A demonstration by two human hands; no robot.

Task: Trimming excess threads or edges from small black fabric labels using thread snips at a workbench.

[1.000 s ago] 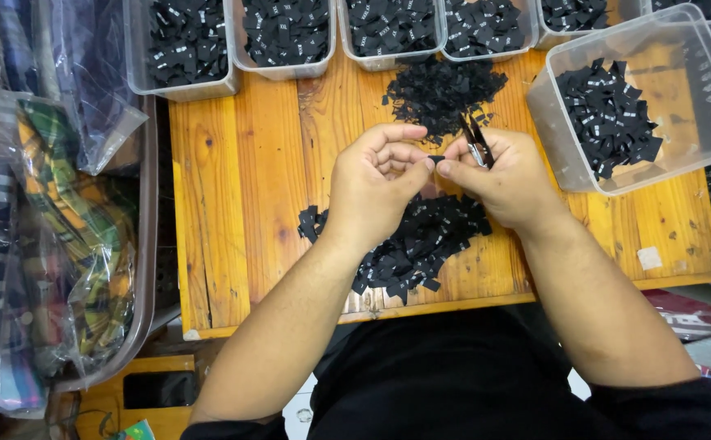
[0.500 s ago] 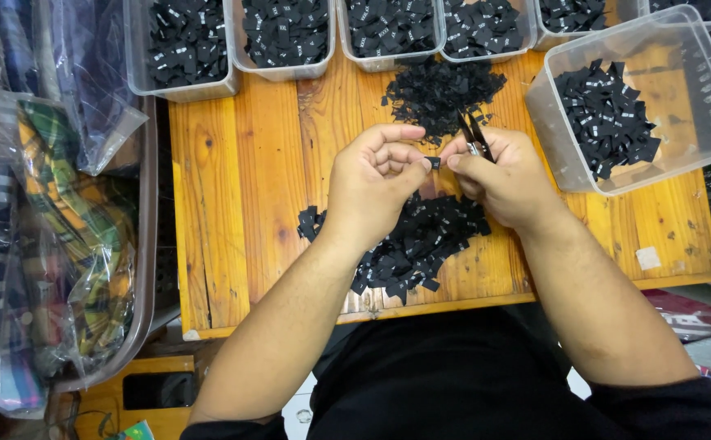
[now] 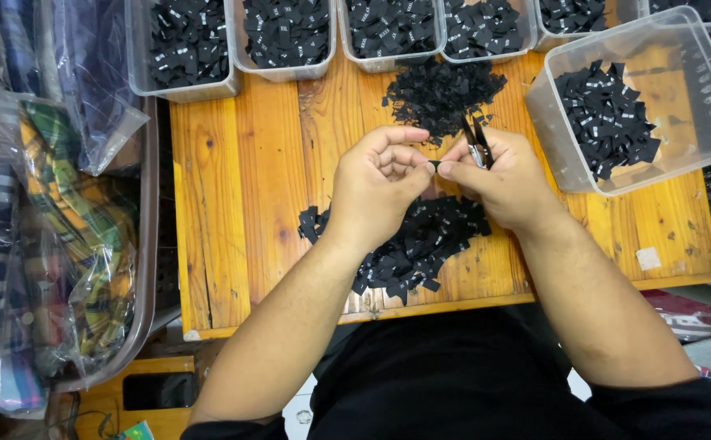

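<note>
The fingers of the left hand (image 3: 380, 183) and right hand (image 3: 498, 175) pinch one small black label (image 3: 432, 165) between them; the right hand also grips small black scissors (image 3: 476, 147). Both hands hover above a heap of black labels (image 3: 417, 244) on the wooden tabletop (image 3: 241, 187), with bare wood to the left. Clear plastic tubs (image 3: 290, 41) line the far edge.
</note>
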